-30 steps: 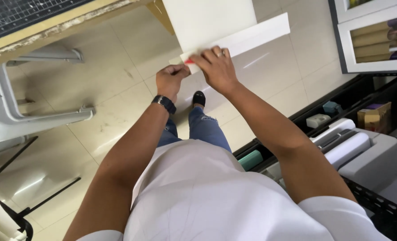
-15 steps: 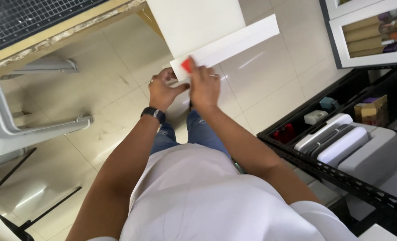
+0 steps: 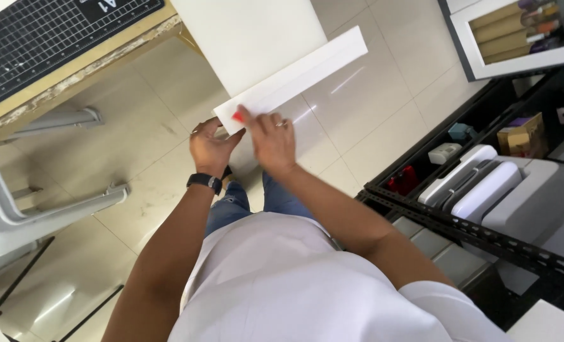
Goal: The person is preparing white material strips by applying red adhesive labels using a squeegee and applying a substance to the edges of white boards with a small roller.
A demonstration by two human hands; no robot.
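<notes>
— What does the frame show?

— A person standing over a tiled floor [image 3: 371, 120], both hands raised to the near end of a long white strip [image 3: 294, 79]. The strip runs up and to the right, lying against a large white sheet [image 3: 250, 38] that hangs off the worktop [image 3: 73, 76] on the far left.

— And the grip?

— The left hand [image 3: 209, 149], with a dark watch [image 3: 205, 182] on its wrist, is pinched closed on the strip's near corner. The right hand [image 3: 272, 139] presses fingers flat along the edge, beside a small red thing [image 3: 237, 116] I can't identify.

— How far along is the work?

— By the look of it, early. Only the near end is under the hands; the rest of the strip runs free, untouched.
</notes>
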